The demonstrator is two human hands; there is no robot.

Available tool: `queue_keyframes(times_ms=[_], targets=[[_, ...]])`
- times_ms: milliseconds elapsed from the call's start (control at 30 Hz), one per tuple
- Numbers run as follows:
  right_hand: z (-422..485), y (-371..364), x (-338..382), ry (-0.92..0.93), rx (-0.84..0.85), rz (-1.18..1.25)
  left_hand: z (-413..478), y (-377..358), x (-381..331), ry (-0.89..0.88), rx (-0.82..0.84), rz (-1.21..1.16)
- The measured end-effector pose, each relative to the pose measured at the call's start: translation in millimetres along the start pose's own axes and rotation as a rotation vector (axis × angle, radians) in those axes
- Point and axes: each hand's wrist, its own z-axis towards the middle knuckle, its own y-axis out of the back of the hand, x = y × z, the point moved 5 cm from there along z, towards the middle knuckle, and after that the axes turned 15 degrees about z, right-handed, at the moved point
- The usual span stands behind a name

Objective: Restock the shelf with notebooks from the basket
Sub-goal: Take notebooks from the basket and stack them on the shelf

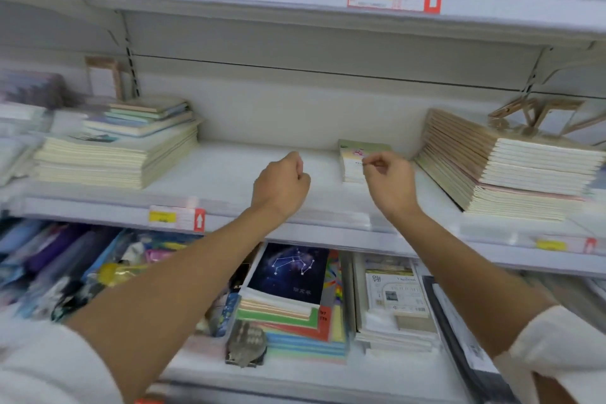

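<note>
While a small stack of notebooks lies flat on the middle shelf, right of its centre, the right hand sits at the stack's near corner. Its fingers are curled, with thumb and forefinger together at the cover's edge; whether they pinch it I cannot tell. The left hand hovers over the shelf as a closed fist, holding nothing. A cream pile lies far left and a tan-covered pile just right.
</note>
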Motion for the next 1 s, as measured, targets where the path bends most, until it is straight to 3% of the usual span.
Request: queue_keyframes(times_ms=[267, 433, 700, 833, 1000], targets=[[-121.9, -133.4, 52.8, -0.089, 0.334, 0.184, -109.2, 64.8, 113.9, 0.209, 0.037, 0.045], [-202.7, -214.8, 38.9, -0.267, 0.578, 0.192, -187.0, 86.1, 200.3, 0.341, 0.099, 0.137], [-354.9, -311.7, -10.6, -0.585, 0.932, 0.215, -334.8, 101.4, 317.2, 0.713, 0.151, 0.155], [-435.0, -333.9, -47.1, -0.628, 1.135, 0.050, -408.5, 95.4, 368.9, 0.946, 0.177, 0.124], [-493.3, -344.6, -76.7, -0.616, 1.262, -0.126, -502.1, 85.6, 411.1, 1.292, 0.134, -0.031]])
